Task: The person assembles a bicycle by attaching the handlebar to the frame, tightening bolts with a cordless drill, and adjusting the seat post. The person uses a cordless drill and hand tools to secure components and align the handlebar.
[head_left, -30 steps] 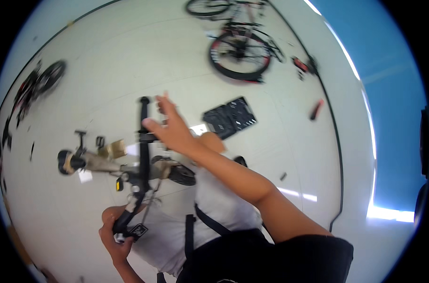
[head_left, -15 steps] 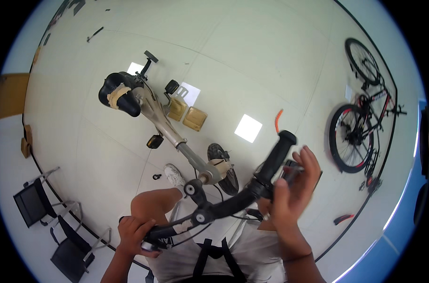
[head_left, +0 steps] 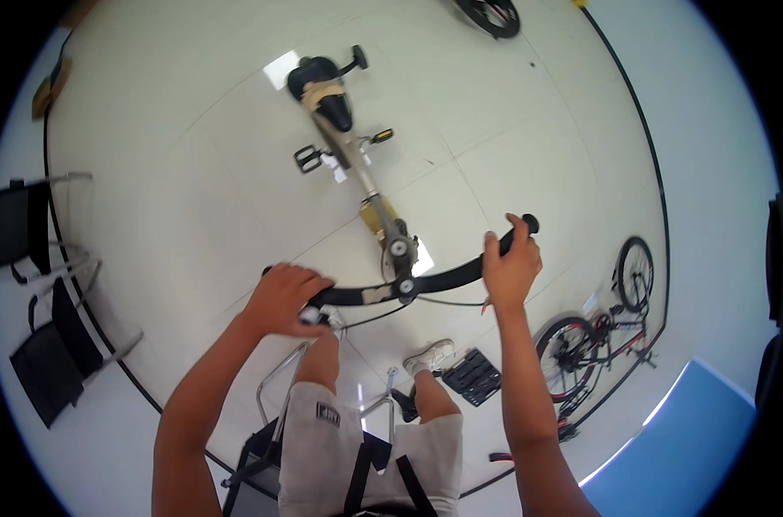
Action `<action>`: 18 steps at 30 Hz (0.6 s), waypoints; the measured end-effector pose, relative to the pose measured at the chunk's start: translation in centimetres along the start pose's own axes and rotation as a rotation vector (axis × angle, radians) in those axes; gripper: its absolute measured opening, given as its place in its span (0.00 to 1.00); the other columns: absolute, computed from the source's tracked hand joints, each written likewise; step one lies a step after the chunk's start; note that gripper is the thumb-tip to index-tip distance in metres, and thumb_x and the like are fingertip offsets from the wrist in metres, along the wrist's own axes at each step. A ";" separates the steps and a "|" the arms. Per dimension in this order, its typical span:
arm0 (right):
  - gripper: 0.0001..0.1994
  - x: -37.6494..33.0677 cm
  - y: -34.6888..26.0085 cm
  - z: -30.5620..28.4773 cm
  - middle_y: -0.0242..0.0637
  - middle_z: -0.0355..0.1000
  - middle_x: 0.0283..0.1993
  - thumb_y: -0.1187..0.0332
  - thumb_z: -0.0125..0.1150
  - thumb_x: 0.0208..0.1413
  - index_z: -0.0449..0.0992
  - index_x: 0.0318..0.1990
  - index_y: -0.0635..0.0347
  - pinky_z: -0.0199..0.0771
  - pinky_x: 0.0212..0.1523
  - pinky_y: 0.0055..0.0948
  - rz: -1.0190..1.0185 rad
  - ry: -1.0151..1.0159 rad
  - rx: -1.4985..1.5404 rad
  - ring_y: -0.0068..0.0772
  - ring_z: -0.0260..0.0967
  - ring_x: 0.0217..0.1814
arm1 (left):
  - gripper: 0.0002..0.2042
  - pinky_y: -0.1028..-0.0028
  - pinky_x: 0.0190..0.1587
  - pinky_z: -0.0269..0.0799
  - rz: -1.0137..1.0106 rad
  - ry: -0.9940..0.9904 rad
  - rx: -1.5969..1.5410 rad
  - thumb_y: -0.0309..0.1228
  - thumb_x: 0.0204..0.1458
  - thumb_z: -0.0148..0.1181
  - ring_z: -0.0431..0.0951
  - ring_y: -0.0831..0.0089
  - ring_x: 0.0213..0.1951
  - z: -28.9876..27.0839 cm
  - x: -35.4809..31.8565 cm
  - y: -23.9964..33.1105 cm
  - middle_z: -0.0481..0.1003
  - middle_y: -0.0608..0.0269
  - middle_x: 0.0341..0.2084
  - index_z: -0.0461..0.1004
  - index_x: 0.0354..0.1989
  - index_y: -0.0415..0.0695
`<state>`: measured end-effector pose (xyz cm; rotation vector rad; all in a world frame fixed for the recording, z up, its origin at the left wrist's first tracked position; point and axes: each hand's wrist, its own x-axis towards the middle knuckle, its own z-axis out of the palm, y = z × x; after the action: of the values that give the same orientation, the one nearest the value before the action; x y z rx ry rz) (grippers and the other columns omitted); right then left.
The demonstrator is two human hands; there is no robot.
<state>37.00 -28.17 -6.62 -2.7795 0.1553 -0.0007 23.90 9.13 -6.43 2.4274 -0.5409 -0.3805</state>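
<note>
A small bicycle with a grey-beige frame [head_left: 365,177] stands ahead of me, its handlebar toward my body. My left hand [head_left: 281,299] is closed over the left end of the black handlebar [head_left: 456,277]. Around the right grip, my right hand [head_left: 512,269] is wrapped, with the grip's tip [head_left: 531,224] sticking out beyond the fingers. The black saddle [head_left: 333,110], patched with tan tape, points back toward the bars. Pedals [head_left: 306,158] show on both sides of the frame. Most of the front wheel is hidden under the stem.
A black tool case [head_left: 471,377] lies open by my right shoe [head_left: 429,355], with a wrench [head_left: 392,376] near it. At right a black-and-red bicycle [head_left: 566,358] lies on the floor. Black chairs [head_left: 57,349] line the left wall. Another wheel [head_left: 492,15] shows at the far edge.
The handlebar has turned nearly level across my view and the bicycle sits farther from my body. My right hand, open beside the grip before, now holds it. The view has shifted.
</note>
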 end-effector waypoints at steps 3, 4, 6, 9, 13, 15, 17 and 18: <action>0.23 3.9 -1.5 2.3 0.47 0.74 0.37 0.58 0.64 0.55 0.73 0.58 0.50 0.65 0.56 0.52 -0.030 -0.019 -0.016 0.54 0.72 0.47 | 0.29 0.59 0.55 0.67 -0.075 -0.078 -0.143 0.55 0.51 0.63 0.77 0.58 0.49 -1.3 2.2 -3.4 0.79 0.59 0.45 0.75 0.57 0.49; 0.23 4.9 -1.9 3.0 0.47 0.75 0.37 0.58 0.63 0.56 0.73 0.58 0.50 0.66 0.56 0.52 -0.029 -0.029 -0.014 0.55 0.72 0.47 | 0.25 0.58 0.53 0.69 -0.129 -0.073 -0.189 0.53 0.62 0.51 0.77 0.59 0.50 -1.5 3.2 -4.3 0.78 0.56 0.46 0.74 0.59 0.49; 0.22 7.1 -2.5 4.0 0.48 0.76 0.39 0.58 0.62 0.56 0.73 0.58 0.50 0.67 0.55 0.53 -0.011 -0.037 -0.010 0.55 0.72 0.46 | 0.23 0.57 0.50 0.71 -0.330 -0.009 -0.244 0.51 0.65 0.44 0.78 0.57 0.47 -0.2 5.7 -5.7 0.79 0.55 0.43 0.77 0.53 0.48; 0.21 11.0 -5.4 6.1 0.49 0.76 0.38 0.58 0.62 0.57 0.73 0.57 0.50 0.68 0.53 0.53 -0.071 -0.049 -0.029 0.56 0.73 0.46 | 0.25 0.56 0.45 0.74 -0.488 -0.138 -0.154 0.49 0.68 0.38 0.79 0.54 0.41 -1.9 8.4 -7.6 0.80 0.54 0.34 0.81 0.40 0.46; 0.21 17.5 -9.6 7.9 0.48 0.77 0.36 0.56 0.61 0.56 0.74 0.55 0.51 0.68 0.53 0.53 -0.177 -0.100 -0.068 0.55 0.74 0.47 | 0.31 0.54 0.39 0.75 -0.496 -0.212 -0.045 0.49 0.68 0.38 0.80 0.50 0.31 -2.5 10.5 -10.6 0.79 0.53 0.21 0.79 0.20 0.44; 0.20 19.9 -11.8 8.7 0.47 0.77 0.36 0.55 0.60 0.56 0.74 0.54 0.50 0.68 0.53 0.53 -0.161 -0.125 -0.060 0.55 0.74 0.46 | 0.31 0.53 0.36 0.75 -0.576 -0.182 -0.031 0.50 0.67 0.38 0.80 0.50 0.31 -3.9 11.6 -12.2 0.79 0.52 0.21 0.79 0.18 0.45; 0.20 22.6 -14.1 9.4 0.47 0.77 0.36 0.55 0.59 0.56 0.74 0.54 0.50 0.68 0.54 0.53 -0.155 -0.125 -0.053 0.54 0.74 0.46 | 0.31 0.53 0.35 0.75 -0.604 -0.148 -0.020 0.49 0.67 0.39 0.80 0.50 0.32 -6.5 13.2 -14.6 0.79 0.51 0.22 0.79 0.18 0.45; 0.20 23.4 -14.9 9.8 0.46 0.77 0.36 0.55 0.59 0.56 0.74 0.54 0.50 0.67 0.53 0.52 -0.151 -0.117 -0.032 0.53 0.74 0.45 | 0.29 0.52 0.36 0.75 -0.604 -0.132 -0.013 0.49 0.66 0.39 0.80 0.50 0.32 -7.6 13.6 -15.5 0.79 0.51 0.22 0.79 0.19 0.46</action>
<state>62.10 -13.37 -11.02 -2.8069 -0.0844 0.1277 43.20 17.94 -12.11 2.5244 0.1606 -0.7905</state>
